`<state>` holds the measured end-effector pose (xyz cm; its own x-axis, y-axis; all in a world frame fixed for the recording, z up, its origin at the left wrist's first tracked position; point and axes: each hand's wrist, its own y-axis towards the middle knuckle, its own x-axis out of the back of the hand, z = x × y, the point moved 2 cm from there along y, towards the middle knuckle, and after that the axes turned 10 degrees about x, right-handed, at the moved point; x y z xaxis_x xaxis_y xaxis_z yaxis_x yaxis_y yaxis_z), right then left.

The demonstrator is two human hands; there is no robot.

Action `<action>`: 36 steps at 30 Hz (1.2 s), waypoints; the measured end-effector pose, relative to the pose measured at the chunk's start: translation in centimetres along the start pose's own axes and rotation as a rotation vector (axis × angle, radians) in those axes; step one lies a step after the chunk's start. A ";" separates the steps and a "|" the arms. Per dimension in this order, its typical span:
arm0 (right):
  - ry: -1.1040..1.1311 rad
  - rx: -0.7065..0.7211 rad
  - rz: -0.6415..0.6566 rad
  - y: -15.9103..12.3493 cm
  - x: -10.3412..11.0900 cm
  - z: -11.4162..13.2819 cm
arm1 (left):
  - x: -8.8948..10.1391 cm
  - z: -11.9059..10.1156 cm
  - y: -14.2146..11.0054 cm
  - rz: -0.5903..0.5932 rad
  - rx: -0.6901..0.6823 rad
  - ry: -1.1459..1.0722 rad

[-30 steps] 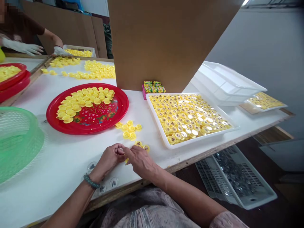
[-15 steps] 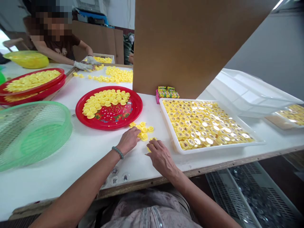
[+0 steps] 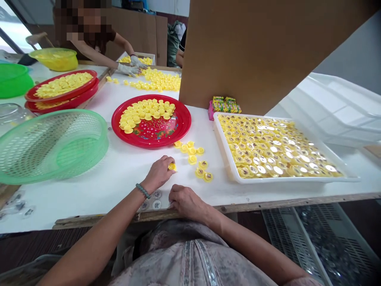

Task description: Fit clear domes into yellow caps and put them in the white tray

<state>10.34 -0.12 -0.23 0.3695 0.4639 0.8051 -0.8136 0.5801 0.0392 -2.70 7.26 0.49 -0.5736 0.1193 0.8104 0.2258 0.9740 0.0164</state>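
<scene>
discs (image 3: 20,205), clear and dark-marked, lie in a loose cluster on the table by its near edge. just beyond them stands a pale green mesh basket (image 3: 76,153), wide and low, its open top facing up. behind it are two stacked red trays (image 3: 79,90), both bearing yellow pieces. farther back, a co-worker's gloved hands (image 3: 127,70) reach in at the end of a spread of yellow pieces (image 3: 163,81). nearer, a round red tray (image 3: 181,127) with a printed floor carries a curved band of yellow pieces (image 3: 145,109) along its far left side.

more clear discs (image 3: 156,204) lie flat by the table edge, below the left wrist and its beaded bracelet (image 3: 143,190). the left hand (image 3: 158,173) points forward and to the right, fingers closed on a yellow piece (image 3: 172,167) at their tips, near the table and in front of the red tray. its round, ringed face is turned up; being round there, it shows no clear long axis. the right hand (image 3: 187,201) is curled at the table edge, fingers pointing left, just beside the clear discs; whether it grips one cannot be told. past it lie loose yellow pieces (image 3: 192,159), three with pictured faces up, then a big white tray (image 3: 279,180) full of pictured ones.
</scene>
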 end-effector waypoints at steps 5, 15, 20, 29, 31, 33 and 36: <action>0.063 -0.145 -0.394 -1.7 1.8 -1.5 | 0.5 -0.9 -1.8 -0.108 0.207 -0.225; 0.040 -0.064 -0.599 -2.1 3.3 -1.8 | -1.9 -1.7 -3.9 0.365 0.597 -1.351; 0.550 -0.218 -0.650 -2.8 3.6 -2.4 | -1.8 -1.7 -4.2 0.248 0.539 -1.312; 0.961 -0.385 -0.731 -1.4 3.8 -3.2 | -1.8 -1.7 -4.5 0.124 0.425 -1.123; 0.956 -0.372 -0.740 -1.3 3.8 -3.3 | -1.7 -1.7 -4.5 0.128 0.433 -1.101; 0.949 -0.387 -0.759 -1.2 3.8 -3.2 | -1.6 -1.9 -4.6 0.107 0.449 -1.116; 0.945 -0.415 -0.792 -1.1 3.7 -2.9 | -1.4 -2.1 -4.7 0.067 0.482 -1.170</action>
<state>13.88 2.89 0.99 0.9921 0.0927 -0.0846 -0.0941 0.9955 -0.0127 -1.33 2.11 0.46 -0.9787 0.0298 -0.2029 0.1142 0.9012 -0.4181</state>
